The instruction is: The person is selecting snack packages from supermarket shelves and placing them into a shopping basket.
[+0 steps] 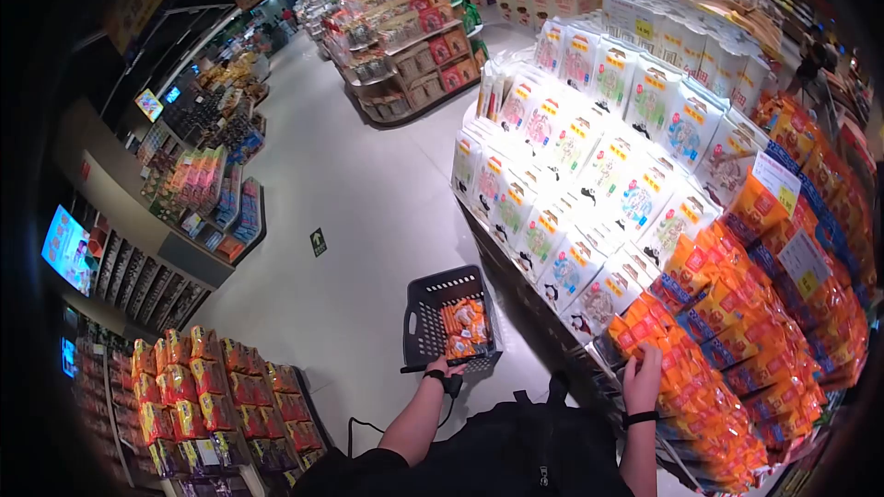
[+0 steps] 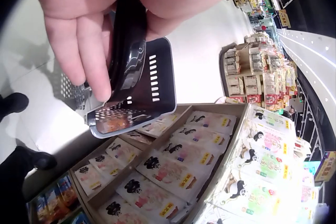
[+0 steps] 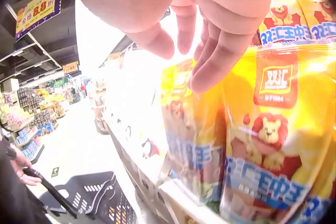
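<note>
The right hand (image 1: 642, 377) lies on the orange sausage packs (image 1: 727, 350) at the near end of the slanted display shelf (image 1: 589, 364), fingers (image 3: 215, 58) loosely spread and touching the top of a yellow lion-printed pack (image 3: 262, 145); it has not closed on one. The left hand (image 1: 440, 370) is curled round the black handle (image 2: 128, 35) of the shopping basket (image 1: 433, 313), which hangs low over the floor (image 1: 368, 212) beside the shelf with a few orange packs (image 1: 463, 324) already inside. To pick cleanly, I would pinch one pack by its upper edge, lift it straight out so its neighbours do not slide, and hold the basket level and close under the shelf. White panda-printed packs (image 1: 571, 184) fill the rows further up.
</note>
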The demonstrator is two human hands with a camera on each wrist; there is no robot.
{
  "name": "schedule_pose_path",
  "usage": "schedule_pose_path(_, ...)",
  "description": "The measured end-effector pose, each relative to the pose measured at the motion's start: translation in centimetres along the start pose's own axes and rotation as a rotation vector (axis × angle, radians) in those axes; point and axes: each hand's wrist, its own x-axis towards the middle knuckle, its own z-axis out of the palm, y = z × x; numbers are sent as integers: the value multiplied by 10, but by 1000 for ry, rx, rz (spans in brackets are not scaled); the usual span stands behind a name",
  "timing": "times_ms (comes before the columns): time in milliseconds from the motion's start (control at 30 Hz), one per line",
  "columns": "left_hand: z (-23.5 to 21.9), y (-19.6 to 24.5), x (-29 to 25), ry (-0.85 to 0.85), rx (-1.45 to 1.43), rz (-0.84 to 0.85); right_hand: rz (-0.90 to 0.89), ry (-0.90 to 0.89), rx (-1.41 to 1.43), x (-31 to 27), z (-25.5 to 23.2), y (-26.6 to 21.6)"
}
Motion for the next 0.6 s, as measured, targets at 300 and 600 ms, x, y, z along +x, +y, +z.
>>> schedule_pose_path(300,26,-26,7,-27,81,-91,54,-227,-105,38,-18,41)
schedule_pose_path(600,127,-23,-72,-81,1089,169,14,-259,91,49,-19,46)
